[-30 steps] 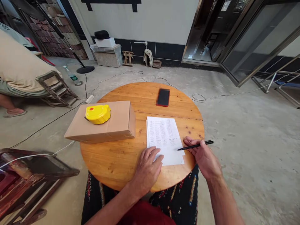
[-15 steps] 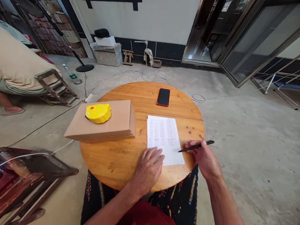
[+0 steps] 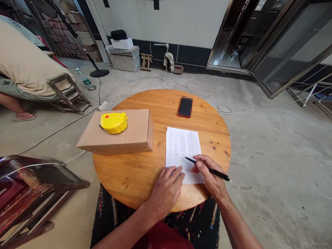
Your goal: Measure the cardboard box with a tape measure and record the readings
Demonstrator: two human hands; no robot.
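One pen (image 3: 218, 174) gripped in your right hand (image 3: 211, 177), over paper (image 3: 192, 147) on the table (image 3: 124, 173).
Tip at the lower writing (image 3: 178, 141); your left hand (image 3: 168, 186), grasping nothing, lies on the paper's near-left corner.

Round orange-brown wooden table (image 3: 129, 180), dark knots (image 3: 214, 148) toward right edge. Directly on top: brown rectangular cardboard box (image 3: 131, 140) at left edge, one corner jutting past rim; white rectangular paper sheets (image 3: 183, 150), slightly offset, columns handwritten, right of table centre, toward near edge; dark flat rectangular object (image 3: 185, 107), reddish border, detail blurred, near far edge.
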